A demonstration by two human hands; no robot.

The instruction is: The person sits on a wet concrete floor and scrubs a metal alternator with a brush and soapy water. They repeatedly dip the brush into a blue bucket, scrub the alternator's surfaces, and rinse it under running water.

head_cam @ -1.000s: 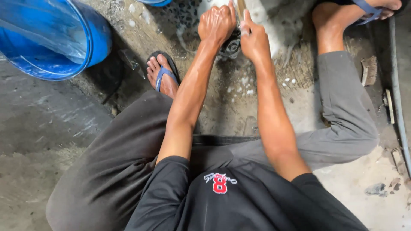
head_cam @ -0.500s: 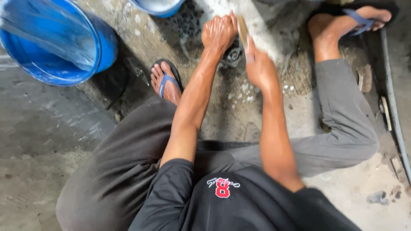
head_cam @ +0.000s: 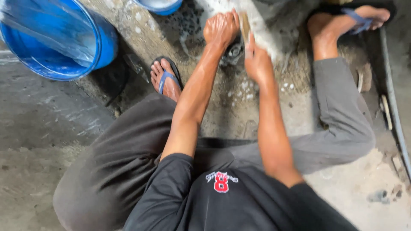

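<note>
A small dark metal part (head_cam: 233,53), wet and partly hidden, lies on the concrete floor (head_cam: 47,124) between the person's feet, near the floor's far edge in view. The left hand (head_cam: 220,28) is curled shut over it. The right hand (head_cam: 257,64) has its grip closed around a tan brush (head_cam: 245,25), held upright just beside the left hand. White suds spot the floor below the hands. A blue tub (head_cam: 100,42) stands well apart at the far left, a smaller blue basin (head_cam: 160,6) near the far edge. Open floor lies to the left; a pipe (head_cam: 391,107) runs along the right edge.
</note>
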